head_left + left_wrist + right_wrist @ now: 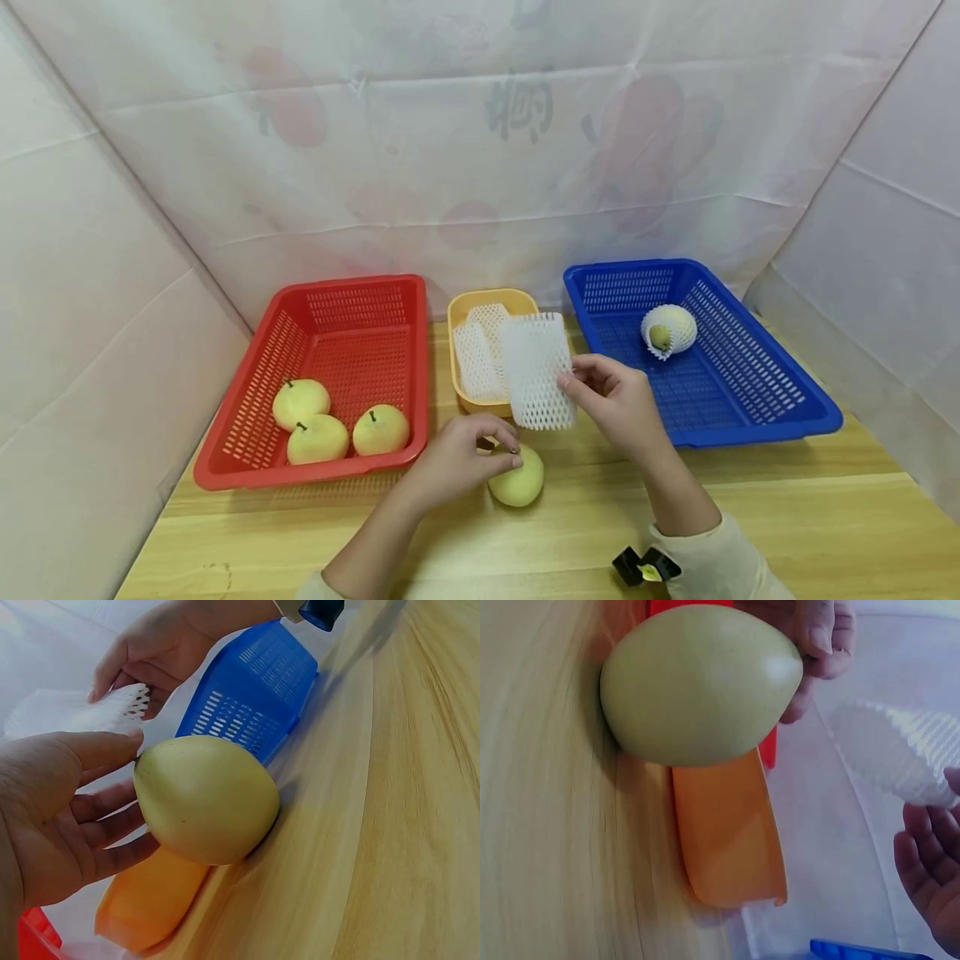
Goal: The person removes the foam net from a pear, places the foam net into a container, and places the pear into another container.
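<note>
A yellow-green pear [519, 479] stands on the table with its stem up. My left hand [467, 457] is at its top, thumb and forefinger pinching the stem; in the left wrist view the other fingers of the left hand [56, 814] spread beside the pear [206, 799]. My right hand [617, 402] pinches a white foam net sleeve [536, 371] by its right edge, flat and raised in front of the yellow basket. The right wrist view has the sleeve [900, 750] partly out of frame, held apart from the pear [701, 686].
A red basket [416, 367] at left holds three bare pears. In the middle, a small yellow basket [459, 392] holds more foam nets [477, 362]. The blue basket [757, 358] at right contains one netted pear [671, 329]. A cloth wall [465, 167] stands behind.
</note>
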Demonstrator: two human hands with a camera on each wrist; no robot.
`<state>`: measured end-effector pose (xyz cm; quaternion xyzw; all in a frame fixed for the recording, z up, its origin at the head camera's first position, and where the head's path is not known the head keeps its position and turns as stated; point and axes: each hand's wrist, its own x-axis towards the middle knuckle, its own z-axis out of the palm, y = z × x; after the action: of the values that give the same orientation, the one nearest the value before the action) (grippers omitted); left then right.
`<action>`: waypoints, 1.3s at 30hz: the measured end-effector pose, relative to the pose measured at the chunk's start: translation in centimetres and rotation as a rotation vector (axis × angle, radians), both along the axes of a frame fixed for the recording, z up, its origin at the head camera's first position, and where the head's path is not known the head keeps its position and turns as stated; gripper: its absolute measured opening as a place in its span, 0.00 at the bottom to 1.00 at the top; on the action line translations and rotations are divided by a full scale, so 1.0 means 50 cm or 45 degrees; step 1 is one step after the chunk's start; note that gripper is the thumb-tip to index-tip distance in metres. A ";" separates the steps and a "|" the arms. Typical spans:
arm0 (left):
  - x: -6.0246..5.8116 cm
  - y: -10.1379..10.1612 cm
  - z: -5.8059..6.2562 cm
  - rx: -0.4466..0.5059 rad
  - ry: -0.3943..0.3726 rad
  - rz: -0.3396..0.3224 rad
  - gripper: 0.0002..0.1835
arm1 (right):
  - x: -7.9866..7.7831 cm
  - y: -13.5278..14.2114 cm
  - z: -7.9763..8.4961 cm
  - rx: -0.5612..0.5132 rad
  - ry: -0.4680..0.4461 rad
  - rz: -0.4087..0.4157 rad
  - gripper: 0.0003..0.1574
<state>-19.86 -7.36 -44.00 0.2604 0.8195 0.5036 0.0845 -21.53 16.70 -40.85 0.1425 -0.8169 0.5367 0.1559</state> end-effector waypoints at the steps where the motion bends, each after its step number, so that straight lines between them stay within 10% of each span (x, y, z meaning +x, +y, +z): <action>1: -0.001 -0.001 -0.002 -0.011 0.007 0.004 0.02 | -0.002 0.000 0.000 0.011 0.011 -0.029 0.12; 12: -0.005 0.001 -0.009 -0.038 -0.002 0.010 0.02 | -0.051 -0.001 0.016 0.179 0.211 -0.443 0.18; 21: -0.006 0.000 -0.008 -0.049 -0.039 0.009 0.02 | -0.132 -0.065 0.003 0.350 0.354 -0.460 0.24; 39: -0.009 -0.001 -0.012 -0.073 0.018 -0.010 0.02 | -0.230 -0.122 -0.023 0.682 0.277 -0.479 0.15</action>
<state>-20.31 -7.42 -44.61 0.2647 0.8331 0.4775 0.0880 -33.03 10.60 -41.99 0.0816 -0.9194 0.2468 0.2953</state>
